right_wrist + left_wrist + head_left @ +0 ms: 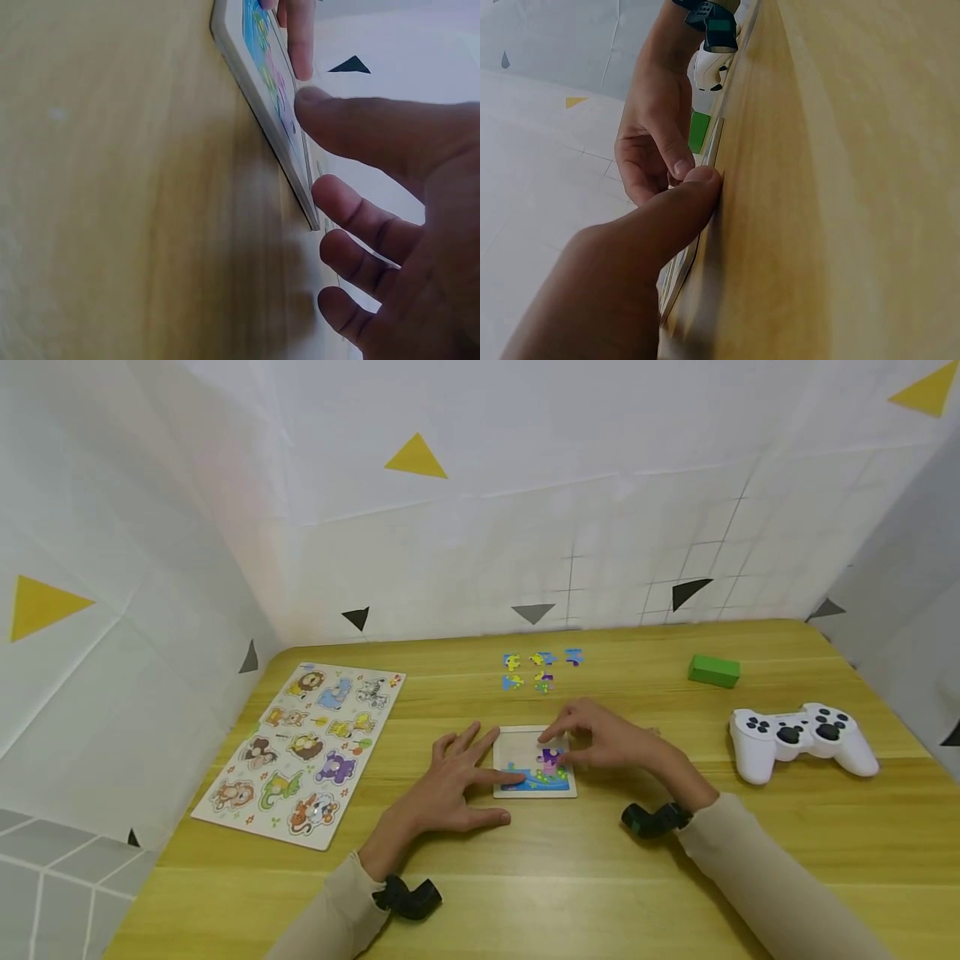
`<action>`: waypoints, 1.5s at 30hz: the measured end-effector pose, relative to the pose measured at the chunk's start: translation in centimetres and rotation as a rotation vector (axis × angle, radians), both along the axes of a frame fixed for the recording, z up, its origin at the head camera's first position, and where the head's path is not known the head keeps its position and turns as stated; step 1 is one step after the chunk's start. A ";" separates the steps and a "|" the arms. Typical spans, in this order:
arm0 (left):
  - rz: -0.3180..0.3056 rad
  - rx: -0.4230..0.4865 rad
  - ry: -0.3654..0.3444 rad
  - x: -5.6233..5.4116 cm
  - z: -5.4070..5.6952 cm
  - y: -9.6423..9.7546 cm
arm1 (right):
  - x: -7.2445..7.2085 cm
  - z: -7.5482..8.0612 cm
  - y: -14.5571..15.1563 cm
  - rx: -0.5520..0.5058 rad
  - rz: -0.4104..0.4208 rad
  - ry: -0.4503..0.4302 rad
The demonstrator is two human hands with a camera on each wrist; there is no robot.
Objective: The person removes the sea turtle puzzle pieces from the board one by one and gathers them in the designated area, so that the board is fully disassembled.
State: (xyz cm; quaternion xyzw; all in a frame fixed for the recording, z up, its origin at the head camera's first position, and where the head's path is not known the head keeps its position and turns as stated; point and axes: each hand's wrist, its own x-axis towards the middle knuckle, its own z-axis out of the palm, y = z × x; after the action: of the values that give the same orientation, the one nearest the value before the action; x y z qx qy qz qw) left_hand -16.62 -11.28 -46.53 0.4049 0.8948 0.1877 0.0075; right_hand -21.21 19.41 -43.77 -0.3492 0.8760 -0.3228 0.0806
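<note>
A small jigsaw puzzle tray [572, 792] with a pale rim lies flat in the middle of the table. Blue, pink and purple pieces [551, 758] fill its lower and right parts; its upper left shows bare backing. My left hand [453, 785] is spread at the tray's left side, with one finger lying over the blue lower pieces. From the right, my right hand [611, 739] reaches over the tray, thumb and index finger apart near the purple piece. No piece shows between them. In the right wrist view the thumb [360, 127] is by the tray's edge.
Several loose jigsaw pieces [543, 658] lie beyond the tray. A large animal puzzle board [296, 752] is at the left. At the right are a green block [714, 671] and a white game controller [806, 739]. White sheeting [480, 552] stands behind the table.
</note>
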 end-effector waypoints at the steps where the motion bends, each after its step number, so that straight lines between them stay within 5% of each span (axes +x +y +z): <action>1: -0.001 0.000 0.000 0.0 0.0 0.0 | 0.1 0.0 0.0 0.007 0.005 0.007; 15: -0.009 0.012 0.024 0.0 -0.1 -0.1 | 0.5 -0.1 0.0 0.076 0.052 0.088; 30: -0.010 0.011 0.012 0.0 0.0 0.0 | 0.8 0.2 -0.1 0.035 0.094 0.128; 45: -0.013 0.012 0.006 0.0 0.1 0.0 | 1.2 1.1 -0.5 0.092 0.061 0.039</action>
State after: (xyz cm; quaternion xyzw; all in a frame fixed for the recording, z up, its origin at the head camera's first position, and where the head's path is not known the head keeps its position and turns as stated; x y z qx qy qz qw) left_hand -16.63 -11.32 -46.47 0.4115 0.8910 0.1917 0.0038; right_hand -20.03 18.90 -42.71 -0.3781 0.8802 -0.2726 0.0894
